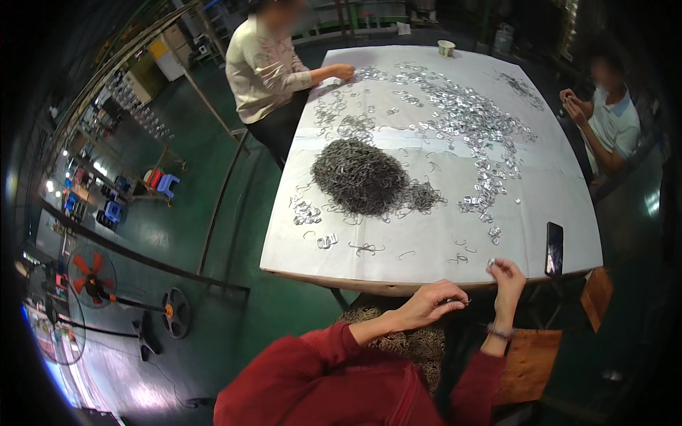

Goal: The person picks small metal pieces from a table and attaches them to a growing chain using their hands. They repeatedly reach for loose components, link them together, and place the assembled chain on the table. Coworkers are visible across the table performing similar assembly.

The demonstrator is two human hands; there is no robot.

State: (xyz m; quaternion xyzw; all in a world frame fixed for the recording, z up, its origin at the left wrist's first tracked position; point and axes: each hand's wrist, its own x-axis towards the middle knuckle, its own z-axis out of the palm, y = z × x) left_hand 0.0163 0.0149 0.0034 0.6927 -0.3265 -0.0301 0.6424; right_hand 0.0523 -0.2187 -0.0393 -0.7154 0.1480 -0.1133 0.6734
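Observation:
My left hand (433, 305) is closed just off the near table edge. A small bit of thin dark wire (458, 301) pokes out at its fingertips. To its right, my right hand (507, 278) is raised at the table edge, pinching a small shiny metal piece (491, 263). On the white-covered table (412, 252) lies a big dark heap of thin bent wire hooks (359, 175). Beyond and right of the heap spread many small silver metal pieces (465, 113). A few loose wire hooks (460, 257) lie close to my right hand.
A black phone (554, 248) lies at the table's right front. A small tub (446, 48) stands at the far edge. One person (266, 71) works at the left side, another (607, 121) sits at the right. A wooden stool (527, 362) and a fan (92, 275) are nearby.

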